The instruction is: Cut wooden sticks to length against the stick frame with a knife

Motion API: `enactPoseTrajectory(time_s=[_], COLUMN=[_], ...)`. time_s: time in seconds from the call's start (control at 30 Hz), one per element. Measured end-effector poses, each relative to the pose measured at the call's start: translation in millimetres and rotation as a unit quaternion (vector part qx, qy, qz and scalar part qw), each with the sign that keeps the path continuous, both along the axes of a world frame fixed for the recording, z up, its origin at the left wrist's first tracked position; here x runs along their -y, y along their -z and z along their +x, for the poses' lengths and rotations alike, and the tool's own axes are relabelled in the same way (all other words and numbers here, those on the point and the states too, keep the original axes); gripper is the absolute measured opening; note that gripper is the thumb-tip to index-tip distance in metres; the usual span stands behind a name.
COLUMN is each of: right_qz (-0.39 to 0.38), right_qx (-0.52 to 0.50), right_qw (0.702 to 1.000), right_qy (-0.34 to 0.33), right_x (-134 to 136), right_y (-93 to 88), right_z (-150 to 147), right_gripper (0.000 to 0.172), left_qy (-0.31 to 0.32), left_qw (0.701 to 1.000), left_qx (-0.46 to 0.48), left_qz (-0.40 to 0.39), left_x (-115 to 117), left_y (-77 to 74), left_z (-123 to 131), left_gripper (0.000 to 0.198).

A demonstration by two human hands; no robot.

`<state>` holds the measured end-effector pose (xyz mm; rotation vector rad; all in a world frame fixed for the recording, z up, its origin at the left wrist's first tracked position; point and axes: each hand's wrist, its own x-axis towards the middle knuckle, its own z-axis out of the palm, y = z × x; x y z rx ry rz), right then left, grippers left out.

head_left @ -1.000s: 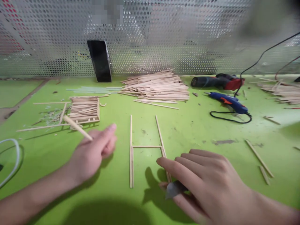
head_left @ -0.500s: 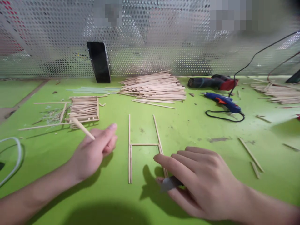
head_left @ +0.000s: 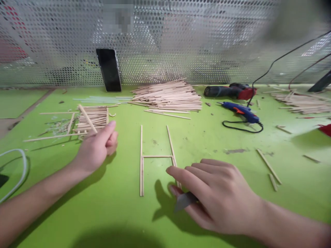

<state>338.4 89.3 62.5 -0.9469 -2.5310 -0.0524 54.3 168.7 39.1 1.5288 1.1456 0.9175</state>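
Note:
A thin wooden stick (head_left: 87, 117) slants up and to the left out of my left hand (head_left: 94, 150), whose fingers are closed round it. My right hand (head_left: 217, 194) is closed on a knife; its grey blade (head_left: 184, 201) shows between thumb and fingers, while the handle is mostly hidden in the palm. Between the hands lies an H-shaped frame of sticks (head_left: 157, 156): two long uprights, a crossbar, and shorter sticks alongside the lower halves. My right index finger is over the frame's right side and covers part of it.
A small stick tray (head_left: 108, 115) stands left, beside stick scraps. Behind lie a large stick pile (head_left: 168, 98), a phone (head_left: 109, 70) against perforated metal (head_left: 168, 41), a power tool (head_left: 230, 91) and a blue glue gun (head_left: 241, 112) with a cord. More sticks (head_left: 302, 101) lie right.
My left hand has moved left and slightly away from me with its stick, now in front of the small tray. The right hand keeps its hold on the knife; the view has shifted slightly.

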Motion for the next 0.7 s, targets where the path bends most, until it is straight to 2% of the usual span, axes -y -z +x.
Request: enactPoseTrajectory(time_s=[0.1, 0.17, 0.27, 0.33, 0.37, 0.43, 0.53, 0.57, 0.6, 0.63, 0.7], right_qz=[0.001, 0.004, 0.016, 0.029, 0.034, 0.042, 0.047, 0.046, 0.043, 0.041, 0.034], right_qx=[0.001, 0.002, 0.003, 0.004, 0.003, 0.0, 0.002, 0.004, 0.007, 0.01, 0.016], right_qw=[1.0, 1.0, 1.0, 1.0, 0.999, 0.999, 0.997, 0.997, 0.998, 0.998, 0.999], right_qy=[0.0, 0.0, 0.005, 0.012, 0.018, 0.034, 0.059, 0.059, 0.055, 0.048, 0.033], right_x=[1, 2, 0, -4, -7, -12, -20, -21, -22, -22, -22], right_y=[0.9, 0.8, -1.2, -3.8, -5.2, -7.3, -6.3, -5.0, -3.3, -1.6, 1.5], right_z=[-1, -1, 1, 4, 7, 11, 17, 17, 18, 17, 16], right_gripper=[0.013, 0.014, 0.015, 0.014, 0.014, 0.012, 0.012, 0.012, 0.012, 0.012, 0.012], left_qy=[-0.022, -0.003, 0.046, 0.089, 0.127, 0.243, 0.328, 0.336, 0.339, 0.336, 0.315], left_qw=[0.999, 0.998, 0.99, 0.981, 0.969, 0.911, 0.787, 0.76, 0.748, 0.748, 0.767], left_qx=[0.001, -0.01, -0.029, -0.071, -0.107, -0.186, -0.254, -0.258, -0.258, -0.256, -0.253], left_qz=[0.034, 0.066, 0.128, 0.156, 0.183, 0.278, 0.457, 0.492, 0.51, 0.511, 0.499], left_x=[-10, -7, 11, 27, 36, 50, 58, 57, 56, 53, 48], left_y=[-1.0, -1.3, -0.8, 0.5, 1.4, 2.8, 2.6, 2.3, 2.1, 2.4, 4.4], left_z=[-10, -11, -3, 8, 14, 25, 36, 37, 36, 35, 29], left_gripper=[0.068, 0.066, 0.059, 0.041, 0.027, 0.012, 0.021, 0.022, 0.022, 0.02, 0.016])
